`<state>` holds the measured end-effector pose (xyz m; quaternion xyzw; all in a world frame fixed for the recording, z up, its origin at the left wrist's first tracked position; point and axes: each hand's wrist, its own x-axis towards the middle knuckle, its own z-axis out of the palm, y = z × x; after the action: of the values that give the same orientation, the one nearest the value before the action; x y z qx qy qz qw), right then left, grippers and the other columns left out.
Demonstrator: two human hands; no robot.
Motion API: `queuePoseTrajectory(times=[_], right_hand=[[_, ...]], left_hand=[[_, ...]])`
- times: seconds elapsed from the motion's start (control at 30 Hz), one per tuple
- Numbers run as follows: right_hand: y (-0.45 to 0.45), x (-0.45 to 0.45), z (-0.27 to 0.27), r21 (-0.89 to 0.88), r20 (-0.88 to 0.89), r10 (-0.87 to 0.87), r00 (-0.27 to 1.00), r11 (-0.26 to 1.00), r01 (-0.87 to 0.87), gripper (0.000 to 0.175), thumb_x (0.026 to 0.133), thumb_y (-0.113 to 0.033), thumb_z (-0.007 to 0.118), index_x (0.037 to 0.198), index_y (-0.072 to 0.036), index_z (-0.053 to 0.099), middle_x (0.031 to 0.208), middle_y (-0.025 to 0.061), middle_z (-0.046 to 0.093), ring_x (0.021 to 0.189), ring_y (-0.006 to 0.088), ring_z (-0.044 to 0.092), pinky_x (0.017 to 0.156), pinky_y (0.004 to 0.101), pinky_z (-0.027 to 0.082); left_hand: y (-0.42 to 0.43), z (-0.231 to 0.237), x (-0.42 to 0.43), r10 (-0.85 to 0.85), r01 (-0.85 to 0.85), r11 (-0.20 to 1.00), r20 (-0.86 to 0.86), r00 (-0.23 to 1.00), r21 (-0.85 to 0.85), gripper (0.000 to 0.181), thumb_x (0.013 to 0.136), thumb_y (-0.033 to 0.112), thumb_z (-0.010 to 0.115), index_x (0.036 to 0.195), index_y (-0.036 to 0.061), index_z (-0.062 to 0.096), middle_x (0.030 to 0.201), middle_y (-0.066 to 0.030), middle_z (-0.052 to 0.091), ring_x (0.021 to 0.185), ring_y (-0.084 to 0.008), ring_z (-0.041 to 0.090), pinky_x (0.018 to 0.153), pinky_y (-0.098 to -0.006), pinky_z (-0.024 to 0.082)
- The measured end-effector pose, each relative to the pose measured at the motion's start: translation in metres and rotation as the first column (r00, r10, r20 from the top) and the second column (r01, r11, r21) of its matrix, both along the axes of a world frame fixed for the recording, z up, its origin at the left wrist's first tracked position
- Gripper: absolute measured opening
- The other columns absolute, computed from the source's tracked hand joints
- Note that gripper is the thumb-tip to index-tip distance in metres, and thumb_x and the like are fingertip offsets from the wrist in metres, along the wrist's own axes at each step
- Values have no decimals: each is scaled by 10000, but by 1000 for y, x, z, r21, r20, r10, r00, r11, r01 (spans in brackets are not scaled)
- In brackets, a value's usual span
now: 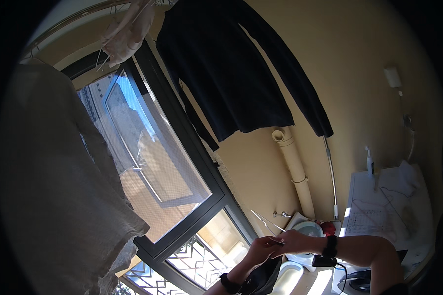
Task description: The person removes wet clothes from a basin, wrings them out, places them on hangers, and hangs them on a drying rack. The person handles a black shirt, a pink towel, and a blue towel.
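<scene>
My left hand and my right hand meet at the lower right, fingers curled around a thin white clothes hanger. One end of the hanger sticks out up and to the left; the rest is partly hidden by my fingers. Below the hands hangs a black garment, mostly cut off by the frame and my left forearm. How it sits on the hanger cannot be made out. Both wrists wear black bands, and a small black device with a cable hangs at the right one.
A black long-sleeved top and a pale garment hang overhead. Behind my hands are a washbasin, a tap and a drainpipe. A white washing machine stands right; a dark-framed window fills the left.
</scene>
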<state>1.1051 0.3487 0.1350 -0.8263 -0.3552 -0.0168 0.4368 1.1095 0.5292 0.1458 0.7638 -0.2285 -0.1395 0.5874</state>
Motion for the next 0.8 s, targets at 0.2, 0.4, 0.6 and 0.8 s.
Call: queuePoseTrajectory(times=[0.2, 0.4, 0.6, 0.8], right_hand=[[11, 1, 11, -87, 47, -76, 996, 993, 80, 392, 702, -414, 692, 854, -55, 665, 725, 161, 638, 694, 320, 625, 654, 366, 478], [13, -9, 25, 94, 83, -133, 988, 988, 125, 201, 672, -243, 667, 729, -50, 677, 673, 136, 635, 661, 310, 618, 629, 352, 477], [-2, -7, 46, 313, 151, -317, 936, 914, 259, 153, 702, -169, 677, 709, -17, 662, 669, 149, 635, 630, 277, 623, 609, 347, 477], [-30, -5, 68, 450, 116, -416, 902, 832, 325, 161, 758, -133, 672, 761, 26, 646, 616, 101, 605, 555, 154, 549, 550, 289, 435]], left_hand=[[25, -3, -1, -75, 54, 978, -98, 992, -203, 258, 777, -63, 603, 1028, -32, 552, 1027, -84, 588, 947, -143, 556, 836, -268, 449], [28, -57, -9, 84, -212, 932, 393, 916, 294, 292, 695, 115, 681, 956, 55, 562, 803, -87, 612, 792, -194, 611, 708, -305, 471], [3, -99, -25, 214, -328, 839, 290, 933, 435, 294, 778, 200, 612, 1034, 59, 581, 816, -110, 629, 772, -250, 629, 703, -338, 488], [-3, -118, -23, 177, -339, 852, 389, 904, 399, 316, 777, 220, 643, 1060, 104, 567, 828, -94, 608, 773, -236, 614, 698, -325, 481]])
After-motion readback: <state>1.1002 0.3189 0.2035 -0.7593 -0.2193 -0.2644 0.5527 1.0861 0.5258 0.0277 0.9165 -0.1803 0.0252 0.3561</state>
